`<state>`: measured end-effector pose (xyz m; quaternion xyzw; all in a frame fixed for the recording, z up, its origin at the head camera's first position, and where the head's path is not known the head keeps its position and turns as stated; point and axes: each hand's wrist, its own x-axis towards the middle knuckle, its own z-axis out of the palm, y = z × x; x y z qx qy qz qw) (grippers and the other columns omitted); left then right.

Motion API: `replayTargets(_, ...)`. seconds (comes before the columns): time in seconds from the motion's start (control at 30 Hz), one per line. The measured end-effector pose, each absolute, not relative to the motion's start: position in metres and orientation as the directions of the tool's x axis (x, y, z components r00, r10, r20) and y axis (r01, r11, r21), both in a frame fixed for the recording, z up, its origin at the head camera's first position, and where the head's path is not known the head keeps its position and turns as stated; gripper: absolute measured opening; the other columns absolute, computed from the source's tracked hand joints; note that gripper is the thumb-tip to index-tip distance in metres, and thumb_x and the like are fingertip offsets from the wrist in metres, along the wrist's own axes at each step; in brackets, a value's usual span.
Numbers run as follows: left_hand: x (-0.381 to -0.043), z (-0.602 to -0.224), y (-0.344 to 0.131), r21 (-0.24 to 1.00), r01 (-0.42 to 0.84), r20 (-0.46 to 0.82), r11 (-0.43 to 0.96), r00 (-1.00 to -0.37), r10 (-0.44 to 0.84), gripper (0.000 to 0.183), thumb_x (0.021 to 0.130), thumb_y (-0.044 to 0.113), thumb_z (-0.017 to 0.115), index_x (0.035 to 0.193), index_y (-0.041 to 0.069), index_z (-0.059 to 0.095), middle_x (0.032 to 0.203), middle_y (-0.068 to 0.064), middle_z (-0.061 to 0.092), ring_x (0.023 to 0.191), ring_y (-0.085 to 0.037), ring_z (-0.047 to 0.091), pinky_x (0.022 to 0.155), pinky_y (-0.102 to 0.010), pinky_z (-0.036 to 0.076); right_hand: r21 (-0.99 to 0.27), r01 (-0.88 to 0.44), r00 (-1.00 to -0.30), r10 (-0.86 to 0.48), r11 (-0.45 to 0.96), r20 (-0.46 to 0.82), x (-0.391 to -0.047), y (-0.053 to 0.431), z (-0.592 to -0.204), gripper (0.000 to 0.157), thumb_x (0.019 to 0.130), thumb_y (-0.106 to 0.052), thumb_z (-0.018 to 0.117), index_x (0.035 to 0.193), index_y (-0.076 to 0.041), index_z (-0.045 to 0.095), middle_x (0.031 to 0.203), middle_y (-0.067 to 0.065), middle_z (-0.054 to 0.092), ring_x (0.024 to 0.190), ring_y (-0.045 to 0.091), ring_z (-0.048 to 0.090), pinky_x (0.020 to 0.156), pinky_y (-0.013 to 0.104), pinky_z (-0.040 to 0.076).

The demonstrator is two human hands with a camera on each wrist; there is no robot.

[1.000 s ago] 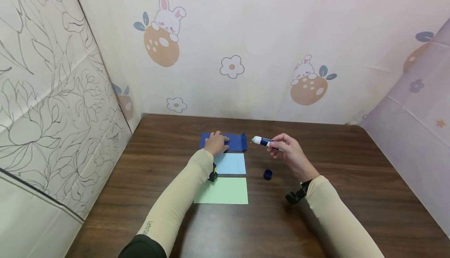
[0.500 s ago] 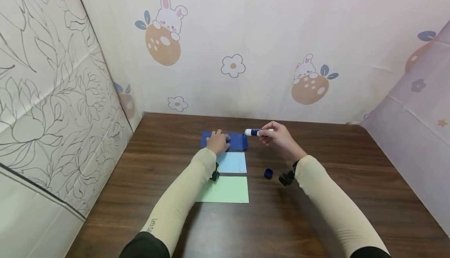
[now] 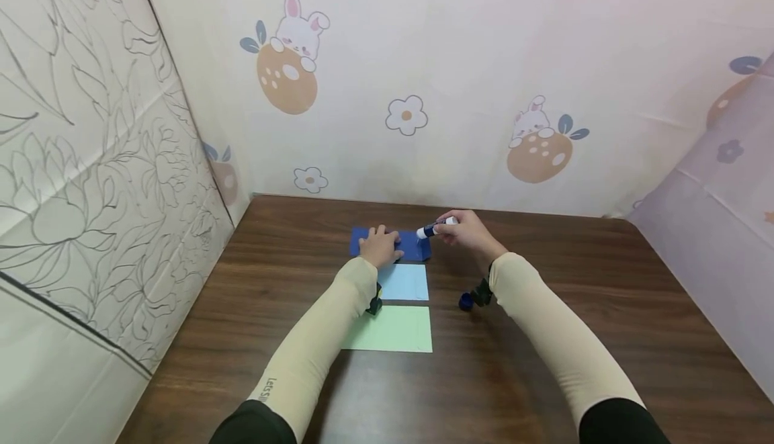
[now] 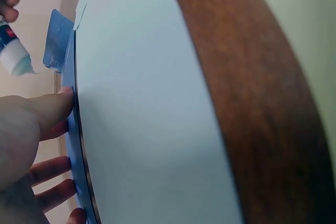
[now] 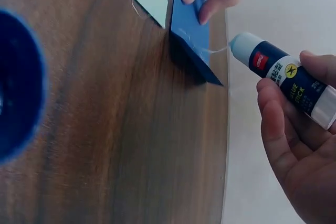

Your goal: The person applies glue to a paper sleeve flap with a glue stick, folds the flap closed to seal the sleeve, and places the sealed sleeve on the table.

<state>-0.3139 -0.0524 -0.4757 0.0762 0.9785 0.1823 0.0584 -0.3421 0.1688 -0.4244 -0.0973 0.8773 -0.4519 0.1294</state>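
The fingertips of my left hand (image 3: 379, 248) press on a dark blue envelope (image 3: 412, 249) near the table's far edge, fingers spread. At the envelope's right end a flap (image 5: 197, 59) stands folded up, with smears of glue on it. My right hand (image 3: 473, 234) holds an uncapped glue stick (image 5: 283, 74) between thumb and fingers, tilted with its tip toward the flap. In the right wrist view a thin strand of glue stretches from tip to flap; the two are apart. The loose blue cap (image 3: 465, 301) stands on the table beneath the right wrist.
A light blue envelope (image 3: 408, 283) lies just in front of the dark blue one. Nearer still is a pale green envelope (image 3: 396, 330), partly under the left forearm. All rest on a brown wooden table (image 3: 484, 377), with a printed backdrop (image 3: 363, 61) behind it.
My right hand has carried the glue stick leftward, from beside the envelope to over its right-end flap. The left hand keeps its place on the envelope.
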Motion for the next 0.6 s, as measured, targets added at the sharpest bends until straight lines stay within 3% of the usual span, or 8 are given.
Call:
replayTargets(0.33, -0.314, -0.475, -0.053, 0.355, 0.129, -0.102, 0.926, -0.979, 0.175, 0.039, 0.096, 0.039, 0.061, 0.131, 0.022, 0.06, 0.143, -0.01, 0.045, 0.133, -0.032, 0.039, 0.104, -0.057, 0.036, -0.707, -0.119, -0.948, -0.292, 0.697, -0.129, -0.345, 0.162, -0.439, 0.029, 0.095, -0.022, 0.064, 0.122, -0.011, 0.064, 0.118, 0.015, 0.063, 0.097, 0.027, 0.055, 0.076, 0.032, 0.046)
replayTargets(0.6, -0.314, -0.473, -0.05, 0.355, 0.108, -0.116, 0.929, -0.981, 0.158, 0.039, 0.096, 0.038, 0.06, 0.132, 0.022, 0.059, 0.145, -0.01, 0.044, 0.135, -0.032, 0.037, 0.105, -0.057, 0.035, -0.615, -0.237, -0.923, -0.372, 0.752, -0.101, -0.333, 0.161, -0.442, 0.031, 0.093, -0.022, 0.067, 0.122, -0.012, 0.067, 0.125, 0.016, 0.063, 0.106, 0.029, 0.056, 0.092, 0.045, 0.048)
